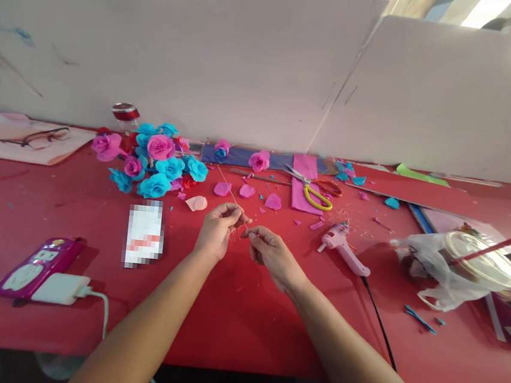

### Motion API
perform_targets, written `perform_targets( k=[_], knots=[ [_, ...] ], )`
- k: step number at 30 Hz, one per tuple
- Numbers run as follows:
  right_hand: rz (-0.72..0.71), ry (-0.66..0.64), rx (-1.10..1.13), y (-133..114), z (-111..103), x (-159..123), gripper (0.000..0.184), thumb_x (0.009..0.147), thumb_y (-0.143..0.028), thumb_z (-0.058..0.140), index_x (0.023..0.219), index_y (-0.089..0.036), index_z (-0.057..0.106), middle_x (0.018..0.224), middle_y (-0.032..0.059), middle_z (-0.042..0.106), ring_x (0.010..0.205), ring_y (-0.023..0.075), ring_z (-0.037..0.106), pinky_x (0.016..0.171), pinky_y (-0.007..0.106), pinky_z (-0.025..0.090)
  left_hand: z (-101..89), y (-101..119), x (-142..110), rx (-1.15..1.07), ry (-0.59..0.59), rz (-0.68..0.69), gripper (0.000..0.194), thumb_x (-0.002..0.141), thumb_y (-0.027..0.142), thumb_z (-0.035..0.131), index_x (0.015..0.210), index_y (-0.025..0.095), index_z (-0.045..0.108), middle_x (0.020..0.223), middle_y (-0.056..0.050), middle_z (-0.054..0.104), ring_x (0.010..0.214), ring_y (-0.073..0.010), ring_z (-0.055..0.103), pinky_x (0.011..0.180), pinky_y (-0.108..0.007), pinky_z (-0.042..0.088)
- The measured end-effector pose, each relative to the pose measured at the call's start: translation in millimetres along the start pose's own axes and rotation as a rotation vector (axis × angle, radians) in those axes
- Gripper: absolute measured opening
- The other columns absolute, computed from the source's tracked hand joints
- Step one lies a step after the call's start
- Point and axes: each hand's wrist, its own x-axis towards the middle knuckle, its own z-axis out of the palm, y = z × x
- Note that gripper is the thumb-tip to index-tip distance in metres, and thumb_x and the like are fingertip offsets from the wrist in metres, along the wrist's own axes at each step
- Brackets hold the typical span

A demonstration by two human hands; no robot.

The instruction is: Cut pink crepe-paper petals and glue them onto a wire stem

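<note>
Over the middle of the red bench [233,328], a thin stem [226,181] runs slantwise through both hands. The left hand [215,231] has its grip closed, thumb against fingers, partway along the stem; beyond it the bare length leads away to a small blue-and-pink flower [222,148] at the far end, well clear of the fingertips. The right hand [275,256] pinches the near end between thumb and forefinger, its grip just beside the left one. Loose pink petals [247,191] lie just past the hands, yellow-handled scissors [318,198] farther right, and a pink glue gun [344,248] rests near the right hand.
</note>
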Motion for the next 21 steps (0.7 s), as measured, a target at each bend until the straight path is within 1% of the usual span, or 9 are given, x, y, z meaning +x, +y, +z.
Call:
perform_targets(
  k=[4,8,10,13,16,18,21],
  knots=[
    [0.028,-0.024,-0.008,1.1,1.4,-0.8,0.021,0.086,-0.033,0.046,0.089,-0.017,0.058,0.051,-0.006,0.047,0.047,0.0084,0.035,0.05,0.023,0.025,-0.4,2.1,1.6,-0.04,0.032,0.017,0.013,0.064,0.017,0.071,0.069,0.015,0.059,0.061,0.002,0.06,0.063,-0.0118,0.062,0.076,-0.031,0.049],
    [-0.009,-0.017,-0.092,1.0,1.4,-1.5,0.021,0.086,-0.031,0.045,0.09,-0.016,0.06,0.049,-0.0066,0.047,0.045,0.008,0.035,0.05,0.023,0.026,-1.8,2.3,2.0,-0.045,0.043,0.007,0.01,0.065,0.015,0.07,0.069,0.015,0.06,0.061,0.002,0.06,0.061,-0.0111,0.061,0.073,-0.029,0.049],
    [-0.006,-0.034,-0.124,0.4,0.2,-1.9,0.023,0.086,-0.03,0.045,0.092,-0.016,0.062,0.049,-0.0062,0.049,0.045,0.0083,0.038,0.05,0.023,0.029,-2.9,2.5,2.4,-0.051,0.038,-0.016,0.01,0.067,0.015,0.07,0.068,0.014,0.06,0.06,0.002,0.06,0.061,-0.011,0.061,0.072,-0.028,0.049],
    [-0.013,-0.064,-0.147,-0.3,-2.7,-1.9,0.024,0.083,-0.032,0.051,0.093,-0.016,0.064,0.055,-0.0032,0.058,0.049,0.0093,0.044,0.053,0.024,0.034,-4.6,4.2,3.8,-0.091,0.046,-0.071,0.009,0.069,0.013,0.069,0.068,0.013,0.06,0.06,0.001,0.061,0.06,-0.0103,0.061,0.072,-0.028,0.05],
    [-0.031,-0.025,-0.132,-0.6,-5.4,-1.2,0.023,0.079,-0.035,0.057,0.087,-0.015,0.067,0.062,0.0002,0.064,0.053,0.01,0.049,0.056,0.024,0.037,-5.7,7.1,3.7,-0.113,0.054,-0.143,0.007,0.071,0.011,0.067,0.071,0.013,0.061,0.062,0.0,0.063,0.06,-0.0108,0.063,0.07,-0.026,0.05],
    [-0.014,0.009,-0.106,-1.0,-6.4,-0.6,0.024,0.078,-0.037,0.058,0.084,-0.015,0.066,0.063,0.0009,0.066,0.051,0.0096,0.049,0.053,0.024,0.036,-5.6,8.9,1.9,-0.093,0.023,-0.196,0.007,0.071,0.012,0.068,0.073,0.013,0.062,0.065,-0.002,0.066,0.063,-0.0128,0.065,0.068,-0.026,0.05],
    [0.001,0.02,-0.035,-2.2,-7.1,-0.2,0.026,0.077,-0.041,0.061,0.083,-0.015,0.063,0.06,0.0005,0.066,0.047,0.0088,0.049,0.051,0.023,0.036,-4.2,10.1,-1.9,-0.024,-0.116,-0.246,0.013,0.067,0.013,0.072,0.077,0.012,0.064,0.071,-0.006,0.069,0.068,-0.0153,0.067,0.065,-0.025,0.05]
  ],
)
